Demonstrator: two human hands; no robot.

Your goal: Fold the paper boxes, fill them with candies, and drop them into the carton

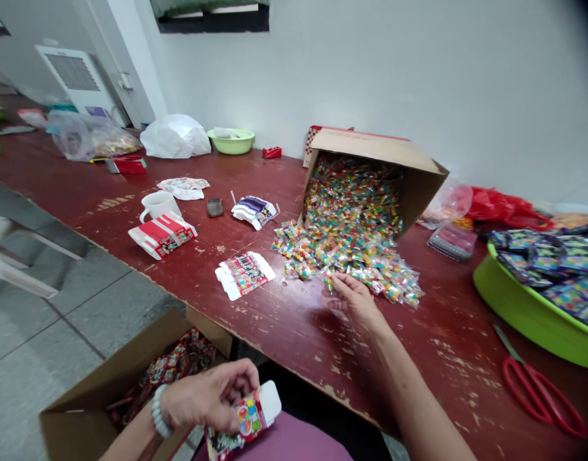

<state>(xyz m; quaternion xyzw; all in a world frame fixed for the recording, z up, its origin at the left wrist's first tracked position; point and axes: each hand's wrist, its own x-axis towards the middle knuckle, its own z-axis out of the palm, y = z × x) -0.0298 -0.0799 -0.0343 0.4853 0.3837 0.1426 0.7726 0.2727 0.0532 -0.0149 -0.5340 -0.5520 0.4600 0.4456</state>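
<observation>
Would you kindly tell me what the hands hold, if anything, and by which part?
The left hand grips a multicoloured cardboard box, thumb on its printed face; the right hand seems to pinch a small clear plastic packet by one end.

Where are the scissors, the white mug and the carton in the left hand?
Scissors (528,370), head view: where the red handles meet.
White mug (162,206), head view: its body.
Carton (250,416), head view: its printed face.
</observation>
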